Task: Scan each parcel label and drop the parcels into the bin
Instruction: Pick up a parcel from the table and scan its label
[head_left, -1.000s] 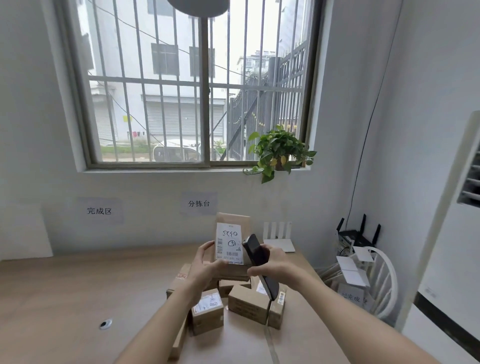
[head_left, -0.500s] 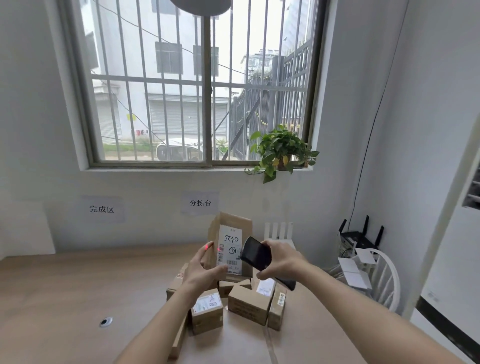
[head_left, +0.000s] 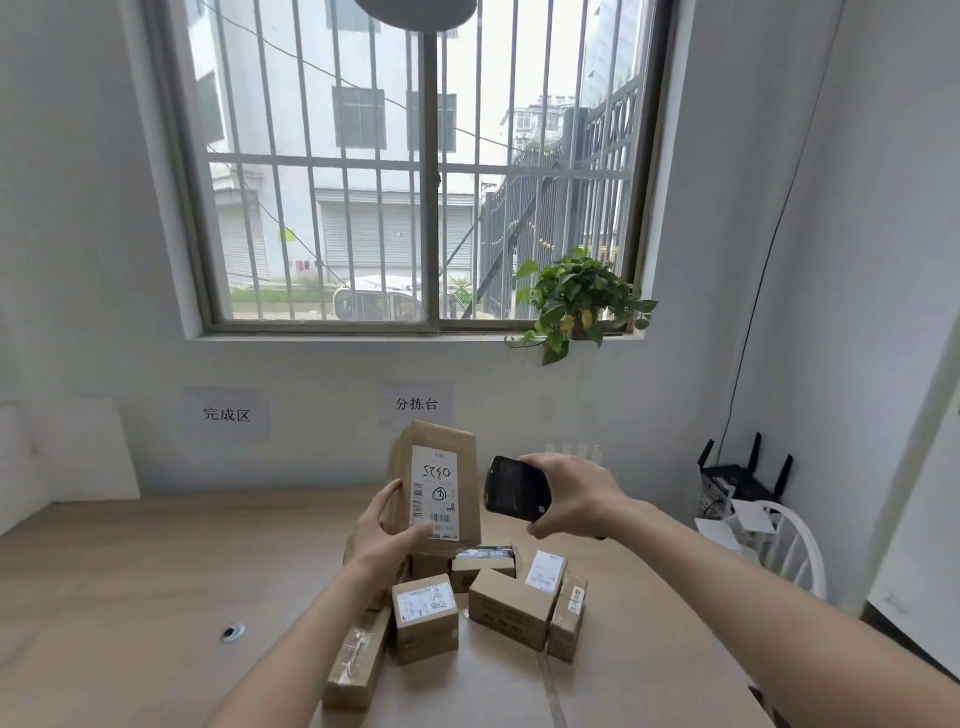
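1. The left hand (head_left: 382, 540) gripped the parcel (head_left: 434, 480) by its lower left corner, thumb on the front face beside the label (head_left: 435, 491) and fingers wrapped behind, holding it upright above the pile (head_left: 467, 603) on the table (head_left: 130, 571).
2. The right hand (head_left: 576, 493) was closed around the scanner (head_left: 517, 488), just beside the parcel's right edge and level with the label.
3. The step in hand looked like the scan itself. To do it well, the scanner's reading end needed to face the barcode low on the label; whether it did could not be told from this angle.
4. The thumb sat close to the barcode's left end, so sliding it clear would likely have helped the read.
5. Holding the parcel steady and square to the scanner seemed wiser than tilting it, since the label was flat and unwrinkled.
6. No bin was in view, so the drop would have called for a turn away from the table.
7. Several parcels in the pile lay label-up, apparently not yet handled.
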